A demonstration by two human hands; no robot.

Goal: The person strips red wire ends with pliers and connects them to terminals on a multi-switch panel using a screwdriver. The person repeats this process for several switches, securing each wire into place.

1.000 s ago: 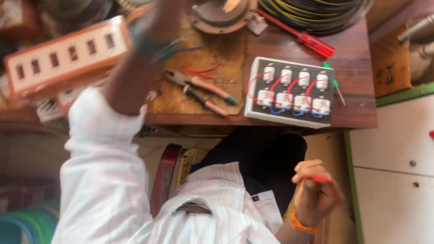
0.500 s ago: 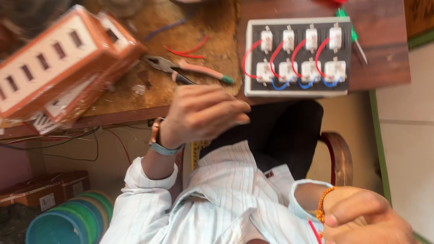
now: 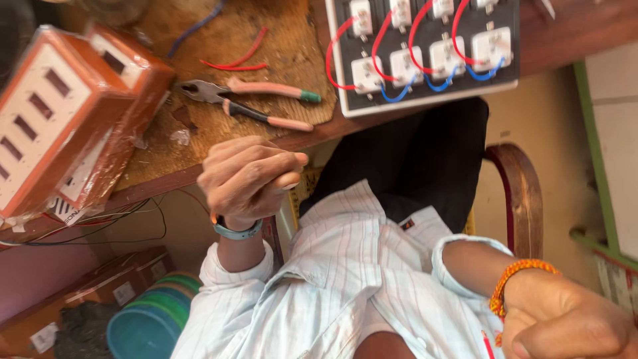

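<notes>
Pliers (image 3: 249, 103) with pink grips lie on the tabletop (image 3: 565, 30) at twelve o'clock from the left hand (image 3: 246, 179), curled shut on nothing visible, while the right hand (image 3: 565, 326) is fisted, contents unclear; stiff and weighty, best taken by those handles.

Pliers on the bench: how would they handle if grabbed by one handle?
The pliers look like steel with pink sleeved handles, so probably stiff and heavy for their size. The handles lie spread, so lifting one would likely let the other swing at the pivot. They lie flat on the worn bench top, unlikely to roll.
</notes>
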